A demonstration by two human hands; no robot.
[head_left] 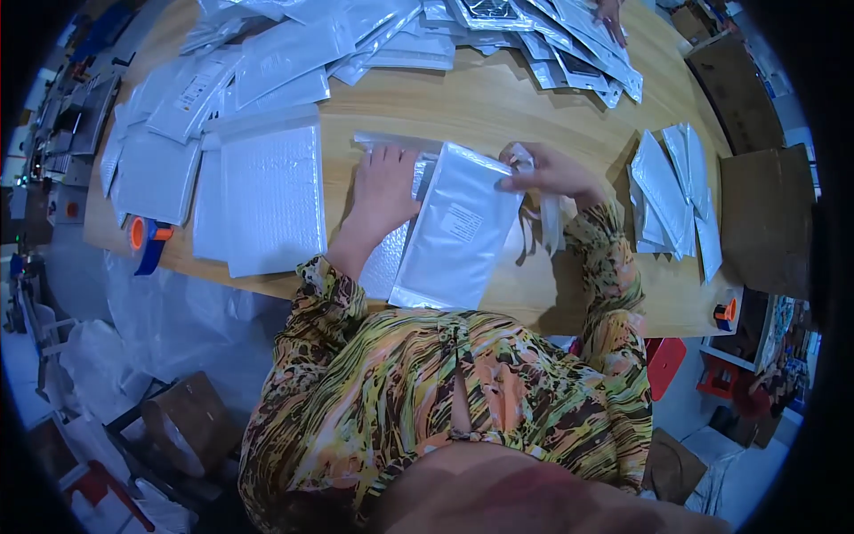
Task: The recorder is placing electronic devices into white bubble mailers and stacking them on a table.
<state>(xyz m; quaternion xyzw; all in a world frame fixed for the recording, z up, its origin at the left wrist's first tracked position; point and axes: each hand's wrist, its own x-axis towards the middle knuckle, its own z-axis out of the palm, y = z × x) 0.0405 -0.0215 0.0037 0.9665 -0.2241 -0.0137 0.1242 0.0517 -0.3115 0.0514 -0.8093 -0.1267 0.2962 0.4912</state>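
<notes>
Observe that one silver packet [455, 262], bearing one white label [462, 222], lies between your two hands, tilted slightly, upon one bubble mailer [382, 265]. Your left hand [384, 189] is spread flat over the mailer, fingers extended, at the packet's left side. Your right hand [559, 173] has its thumb and fingers drawn together on one pale film strip [550, 222], whose loose length hangs below that grip; whether the thumb also pinches the packet's upper right corner cannot be told. Left of your left hand, one stack of bubble mailers [271, 200] rests on the table [569, 116]; its sheets overlap and cannot be counted. Two tape dispensers are present: one blue and orange [151, 245], beyond that stack, and one orange and black [725, 313], right of and nearer you than your right hand. Well right of the right grip lies one small group of packets [663, 191]. Beyond both hands, one large heap of packets [294, 53] is too overlapped to count; one co-worker's hand [612, 20] is at its right end.
</notes>
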